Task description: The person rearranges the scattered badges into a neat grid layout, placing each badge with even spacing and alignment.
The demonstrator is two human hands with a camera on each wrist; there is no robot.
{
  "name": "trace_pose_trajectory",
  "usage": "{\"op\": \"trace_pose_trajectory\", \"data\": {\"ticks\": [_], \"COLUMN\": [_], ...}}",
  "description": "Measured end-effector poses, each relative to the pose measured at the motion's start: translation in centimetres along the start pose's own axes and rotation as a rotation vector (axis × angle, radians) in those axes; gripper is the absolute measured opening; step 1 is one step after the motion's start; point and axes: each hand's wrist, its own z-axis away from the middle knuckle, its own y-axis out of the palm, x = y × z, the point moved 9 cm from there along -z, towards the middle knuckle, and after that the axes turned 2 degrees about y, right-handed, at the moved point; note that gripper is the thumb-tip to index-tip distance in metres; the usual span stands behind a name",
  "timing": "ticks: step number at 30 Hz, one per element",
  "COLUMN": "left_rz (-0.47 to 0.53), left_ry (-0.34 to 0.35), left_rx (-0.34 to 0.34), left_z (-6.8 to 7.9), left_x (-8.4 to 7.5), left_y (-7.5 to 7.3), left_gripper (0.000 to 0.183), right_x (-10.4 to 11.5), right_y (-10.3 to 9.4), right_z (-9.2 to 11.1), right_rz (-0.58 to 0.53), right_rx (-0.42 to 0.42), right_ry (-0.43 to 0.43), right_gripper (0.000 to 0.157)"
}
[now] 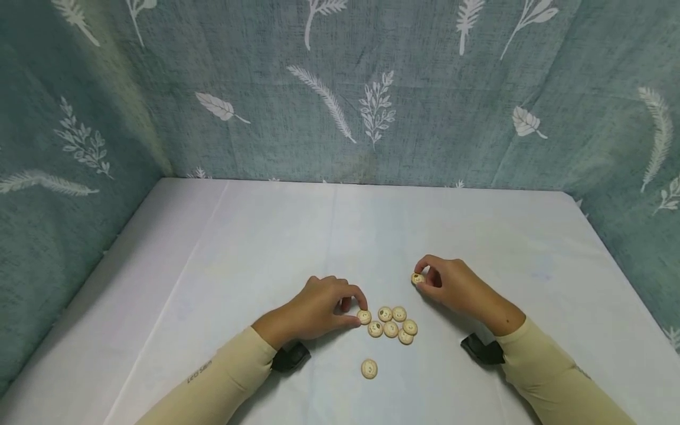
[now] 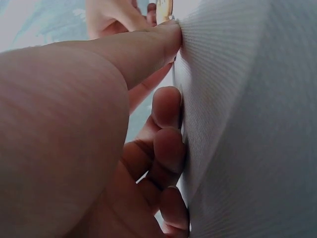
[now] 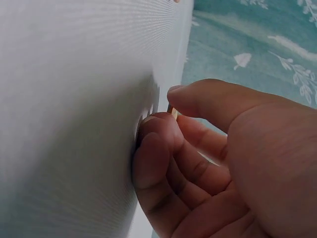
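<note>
My left hand (image 1: 321, 305) is low over the table, its thumb and index finger pinching the edges of a pale round wooden button (image 1: 363, 317). Beside that button, several similar buttons (image 1: 390, 329) form a loose cluster, two of them overlapping at its right side. Further right and farther from me, my right hand (image 1: 451, 284) pinches another wooden button (image 1: 418, 278) between thumb and index finger. A thin edge of that button (image 3: 173, 112) shows in the right wrist view, with the other fingers curled near the cloth. One button (image 1: 369, 369) lies alone, nearer to me.
A white cloth (image 1: 255, 236) covers the table. Green-grey fabric (image 1: 255, 153) with white leaf prints rises behind the back edge and at both sides. Each wrist wears a black strapped device, one on the left (image 1: 290, 357) and one on the right (image 1: 482, 349).
</note>
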Motion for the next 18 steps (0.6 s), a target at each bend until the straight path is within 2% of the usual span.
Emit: {"op": "trace_pose_trajectory", "data": {"ticks": [13,18], "left_rz": [0.004,0.0], "left_ry": [-0.012,0.013], "left_rx": [-0.002,-0.021], "left_z": [0.17,-0.29], "left_x": [-0.01,-0.09], "left_y": [0.2,-0.08], "left_gripper": [0.019,0.02], "right_x": [-0.32,-0.56], "right_y": [0.79,0.49], "right_z": [0.13,-0.17], "right_rz": [-0.034,-0.04], "right_rx": [0.012,0.02], "right_ry": [-0.007,-0.011], "right_gripper": [0.016,0.015]}}
